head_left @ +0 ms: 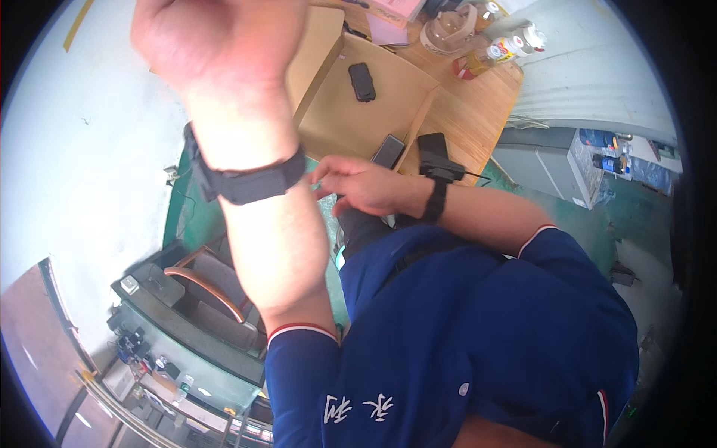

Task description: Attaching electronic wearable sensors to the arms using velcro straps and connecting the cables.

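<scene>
My left hand is raised large and close at the upper left, its fingers cut off by the top edge, with a black strap round the wrist. Lower down, my right hand hovers by the near side of an open cardboard box, fingers loosely apart and no object visible in them. It wears a black wristband too. Inside the box lie a small black device and, in the near right corner, a dark phone. Another black phone rests on the table just right of the box.
The wooden table carries a clear jug and a bottle with reddish liquid at the far right. A grey cabinet stands to the right. At left are a wooden-armed chair and a dark desk.
</scene>
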Motion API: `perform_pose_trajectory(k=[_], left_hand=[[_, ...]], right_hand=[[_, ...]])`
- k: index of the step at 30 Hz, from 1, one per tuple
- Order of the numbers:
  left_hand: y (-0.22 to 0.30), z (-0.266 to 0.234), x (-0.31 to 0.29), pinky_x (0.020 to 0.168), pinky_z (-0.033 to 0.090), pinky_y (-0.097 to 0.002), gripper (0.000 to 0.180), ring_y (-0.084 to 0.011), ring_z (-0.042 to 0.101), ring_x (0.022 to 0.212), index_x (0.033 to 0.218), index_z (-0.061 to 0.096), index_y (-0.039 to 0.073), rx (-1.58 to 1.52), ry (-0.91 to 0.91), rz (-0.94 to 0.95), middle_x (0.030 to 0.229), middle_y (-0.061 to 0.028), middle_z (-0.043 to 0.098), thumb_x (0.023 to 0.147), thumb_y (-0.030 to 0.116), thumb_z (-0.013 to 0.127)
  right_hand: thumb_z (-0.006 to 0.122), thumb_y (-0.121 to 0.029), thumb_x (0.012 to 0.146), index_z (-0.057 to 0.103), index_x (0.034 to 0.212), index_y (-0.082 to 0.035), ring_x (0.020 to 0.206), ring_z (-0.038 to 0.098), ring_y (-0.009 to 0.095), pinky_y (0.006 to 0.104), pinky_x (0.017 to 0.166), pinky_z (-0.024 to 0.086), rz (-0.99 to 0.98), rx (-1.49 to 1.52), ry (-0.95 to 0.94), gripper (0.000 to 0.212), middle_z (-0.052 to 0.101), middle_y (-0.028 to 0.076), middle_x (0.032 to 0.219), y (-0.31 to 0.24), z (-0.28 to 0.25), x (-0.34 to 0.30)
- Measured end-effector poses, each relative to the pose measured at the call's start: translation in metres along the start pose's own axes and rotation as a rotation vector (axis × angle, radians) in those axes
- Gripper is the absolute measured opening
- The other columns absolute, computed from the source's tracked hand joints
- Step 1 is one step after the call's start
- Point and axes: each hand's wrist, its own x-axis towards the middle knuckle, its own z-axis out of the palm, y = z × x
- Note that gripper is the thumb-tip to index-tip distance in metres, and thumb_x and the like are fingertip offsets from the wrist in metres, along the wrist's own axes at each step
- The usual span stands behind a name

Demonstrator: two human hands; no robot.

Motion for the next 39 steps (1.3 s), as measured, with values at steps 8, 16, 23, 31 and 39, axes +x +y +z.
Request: perform_pose_trajectory(k=[8,16,23,31,39], left_hand=[[-0.096,0.048,0.046,0.073,0.047,-0.0351,0.010,-0.0183,0.053,0.064,0.086,0.063,0.007,0.081,0.050,-0.170,0.064,-0.0013,0.055,0.092,0.014,0.061],[-0.064,0.049,0.087,0.070,0.046,-0.0351,0.010,-0.0174,0.050,0.063,0.083,0.058,0.008,0.112,0.126,0.052,0.066,-0.0015,0.053,0.092,0.013,0.058],[-0.095,0.067,0.104,0.065,0.045,-0.0345,0.011,-0.0165,0.048,0.063,0.083,0.057,0.009,0.089,0.031,0.048,0.068,-0.0013,0.051,0.093,0.014,0.060],[-0.179,0.050,0.082,0.046,0.038,-0.0273,0.014,-0.0107,0.046,0.051,0.079,0.055,0.009,0.609,-0.123,-0.249,0.063,-0.0003,0.050,0.092,0.009,0.059],[-0.135,0.038,0.044,0.050,0.043,-0.0260,0.012,-0.0122,0.052,0.056,0.082,0.060,0.008,0.865,0.002,-0.091,0.068,-0.0015,0.055,0.094,0.012,0.061]], right_hand=[[0.062,-0.026,0.105,0.062,0.128,-0.013,0.112,0.062,0.016,0.0383,0.087,0.051,0.106,0.215,-0.357,0.027,0.065,-0.002,0.124,0.004,0.076,-0.033],[0.060,-0.027,0.105,0.067,0.119,-0.011,0.108,0.064,0.017,0.0436,0.091,0.050,0.242,0.079,-0.520,0.023,0.070,0.004,0.120,0.070,0.086,-0.038],[0.059,-0.025,0.104,0.066,0.114,-0.008,0.101,0.065,0.017,0.0421,0.087,0.051,0.336,-0.103,-0.741,0.021,0.070,0.006,0.111,0.093,0.102,-0.055],[0.058,-0.022,0.102,0.065,0.109,-0.005,0.094,0.066,0.017,0.0403,0.084,0.052,0.056,-0.917,-0.528,0.019,0.071,0.008,0.101,0.071,0.052,-0.044],[0.057,-0.019,0.101,0.065,0.103,-0.002,0.087,0.068,0.017,0.0386,0.080,0.053,-0.158,-1.430,-0.410,0.018,0.071,0.011,0.090,0.017,-0.006,-0.071]])
